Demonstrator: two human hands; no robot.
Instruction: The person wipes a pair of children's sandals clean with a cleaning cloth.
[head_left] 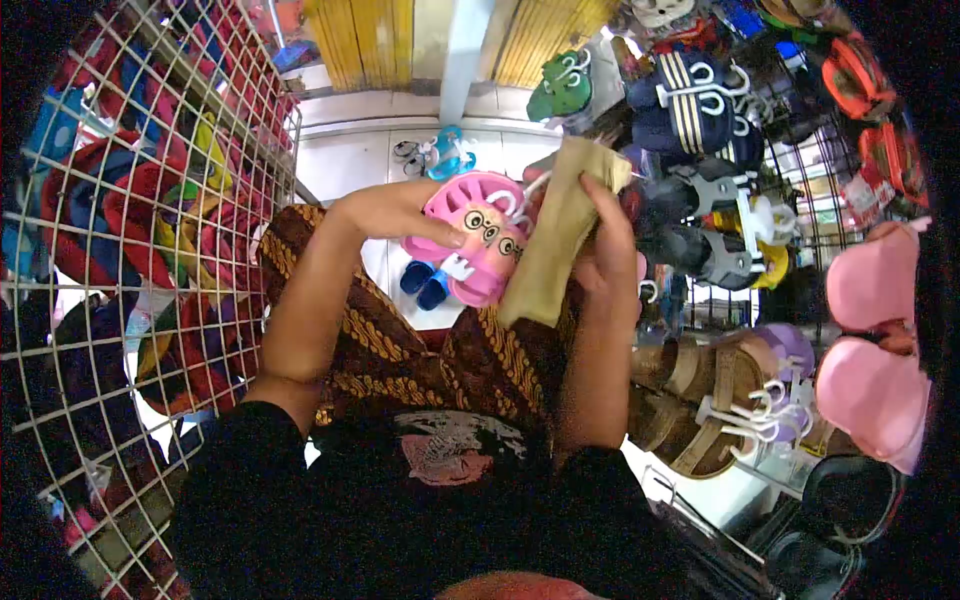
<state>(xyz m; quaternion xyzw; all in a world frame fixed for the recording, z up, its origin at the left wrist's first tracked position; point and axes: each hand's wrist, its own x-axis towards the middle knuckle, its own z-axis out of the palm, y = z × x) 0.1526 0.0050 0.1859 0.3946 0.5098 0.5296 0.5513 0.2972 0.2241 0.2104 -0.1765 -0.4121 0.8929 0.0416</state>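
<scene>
Black T-shirt (380,535) nearest, blurred print on the chest, sleeves ending above bare forearms; all bearings below taken from the pair of pink clogs. Wire grid rack (150,290), painted pale, runs well to the left of the clogs, multicoloured footwear crowded behind its mesh. Brown-and-gold batik garment (385,345) over the person's lap and legs, nearer the body than the clogs. White tiled floor (345,155) beneath and beyond them.

Hung stock, right of the clogs: broad-strapped brown sandals (742,395) low and nearer the body; pale pink slippers (872,390) further out; navy slippers with cream stripes (690,105) beyond and to the right.

Khaki cloth (548,250), a long folded strip, just right of the clogs, slanting. Right hand (612,240) at its upper part: fingers closed around the cloth, some hidden behind it.

Pink clogs (488,258) themselves held up in front of the torso, over the lap; ringed cartoon eyes on the uppers. Left hand (405,210) on their left side: thumb pressed on top, fingers gripping, undersides hidden.

Smaller: turquoise sandals (452,152) on the floor beyond the clogs; dark blue clogs (425,284) below, just left; white plastic hanger (509,203) at the pink pair's upper edge.
</scene>
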